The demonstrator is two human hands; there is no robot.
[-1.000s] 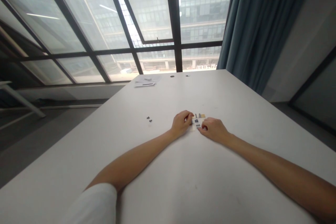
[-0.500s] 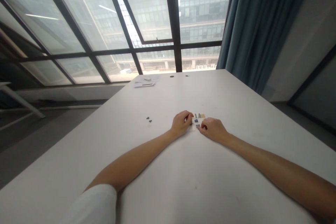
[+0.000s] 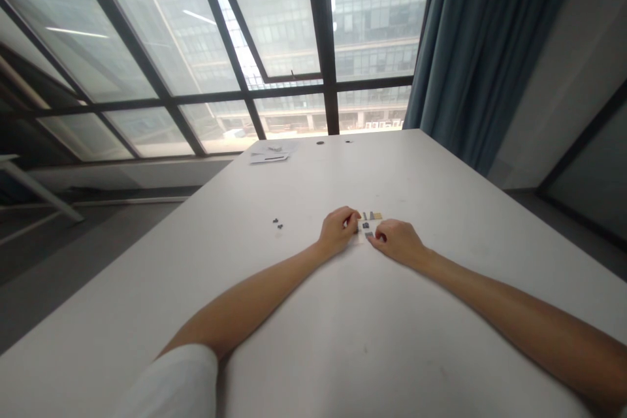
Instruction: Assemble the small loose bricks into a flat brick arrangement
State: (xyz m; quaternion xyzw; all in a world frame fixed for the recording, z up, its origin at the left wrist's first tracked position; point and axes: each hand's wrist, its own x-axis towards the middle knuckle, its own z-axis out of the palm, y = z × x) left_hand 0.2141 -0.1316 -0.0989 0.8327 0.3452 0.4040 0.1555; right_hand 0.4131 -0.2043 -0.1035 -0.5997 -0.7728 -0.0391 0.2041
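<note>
Both my arms reach far out over a white table (image 3: 343,339). My left hand (image 3: 337,230) rests with its fingers curled, fingertips pinched at the left edge of a small pale plate (image 3: 368,226) that carries a few tiny grey, dark and yellow pieces. My right hand (image 3: 399,241) lies just right of that plate, fingers curled, fingertips pressing on a small grey piece (image 3: 369,234) at its near edge. The pieces are too small to name.
Two tiny dark pieces (image 3: 278,222) lie on the table left of my hands. Papers (image 3: 270,154) and two small dark dots (image 3: 321,142) sit near the far edge. Large windows stand beyond the table, and a blue curtain (image 3: 480,46) hangs at the right.
</note>
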